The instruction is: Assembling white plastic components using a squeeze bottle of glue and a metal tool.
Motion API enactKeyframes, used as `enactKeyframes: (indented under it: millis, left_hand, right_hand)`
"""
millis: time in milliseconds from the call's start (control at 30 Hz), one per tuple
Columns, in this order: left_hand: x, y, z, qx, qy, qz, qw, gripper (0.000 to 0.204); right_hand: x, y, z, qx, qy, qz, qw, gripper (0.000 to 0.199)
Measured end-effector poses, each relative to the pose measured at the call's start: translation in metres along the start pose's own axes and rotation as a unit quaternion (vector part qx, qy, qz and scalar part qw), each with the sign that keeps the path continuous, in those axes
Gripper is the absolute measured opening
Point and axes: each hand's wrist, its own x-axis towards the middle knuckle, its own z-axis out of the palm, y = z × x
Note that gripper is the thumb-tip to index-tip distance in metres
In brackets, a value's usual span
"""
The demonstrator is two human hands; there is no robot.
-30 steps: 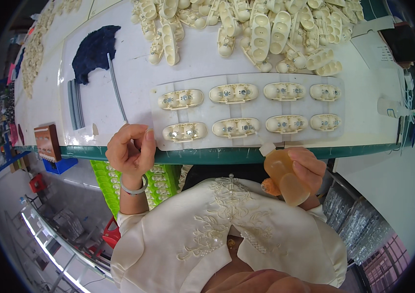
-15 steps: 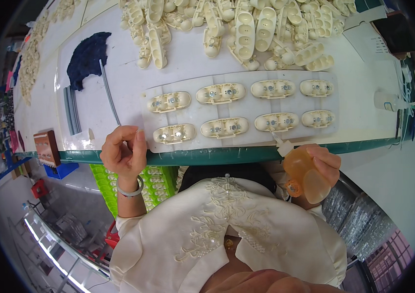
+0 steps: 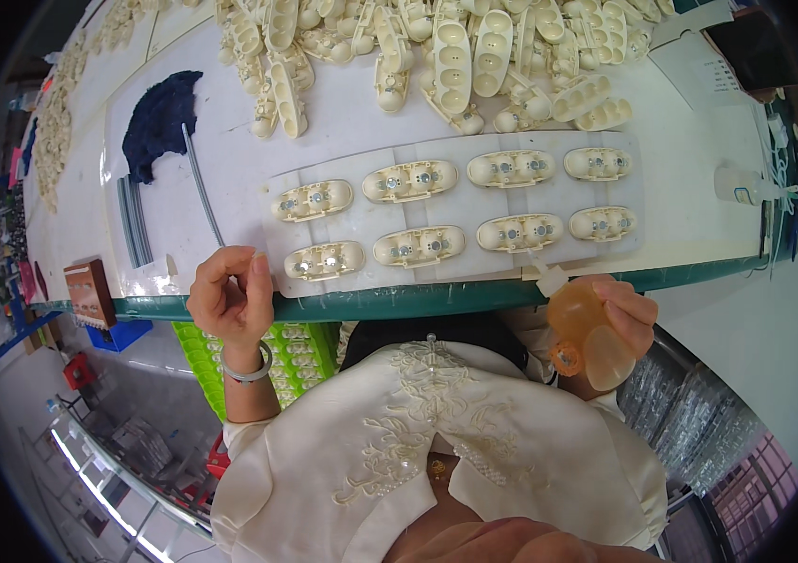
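Note:
My right hand (image 3: 626, 311) grips a soft orange squeeze bottle (image 3: 587, 336) with a white nozzle, its tip at the front edge of a white mat (image 3: 455, 206). On that mat lie two rows of cream oval plastic shells (image 3: 415, 180) with metal parts inside. My left hand (image 3: 228, 298) hovers at the mat's near left corner, thumb and forefinger pinched together on something too small to make out. A bracelet sits on that wrist.
A heap of loose cream shells (image 3: 437, 47) covers the far side of the white table (image 3: 230, 169). A dark blue cloth (image 3: 160, 122) and grey rods (image 3: 133, 220) lie at the left. A green crate (image 3: 298, 352) sits under the table edge. A small brown box (image 3: 91, 291) stands at the left.
My right hand has carried the orange bottle rightward and tilted its nozzle up to the mat's front edge. My left hand stays pinched near the mat's left corner. The view has tipped slightly.

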Motion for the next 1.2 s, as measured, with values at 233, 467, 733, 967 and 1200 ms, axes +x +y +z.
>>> enactKeyframes:
  millis: [233, 467, 733, 967, 1200]
  left_hand:
    - [-0.001, 0.000, 0.000, -0.003, 0.004, -0.004, 1.000, 0.015]
    - [0.000, 0.001, 0.000, 0.012, -0.004, -0.013, 1.000, 0.014]
    - [0.000, 0.002, 0.000, 0.020, -0.008, -0.016, 1.000, 0.015]
    - [-0.001, 0.002, -0.001, 0.035, -0.006, -0.028, 0.999, 0.014]
    - [-0.001, 0.004, 0.001, 0.024, -0.005, -0.042, 0.999, 0.010]
  right_hand:
    - [0.017, -0.004, -0.009, -0.074, -0.119, 0.023, 0.990, 0.026]
    - [0.001, 0.003, -0.004, 0.022, -0.006, 0.008, 1.000, 0.023]
    - [0.002, -0.001, -0.018, -0.078, -0.035, 0.016, 0.996, 0.044]
    - [0.000, 0.001, -0.022, -0.029, -0.029, 0.030, 0.999, 0.022]
    - [-0.005, 0.002, -0.019, -0.040, 0.034, 0.018, 0.998, 0.026]
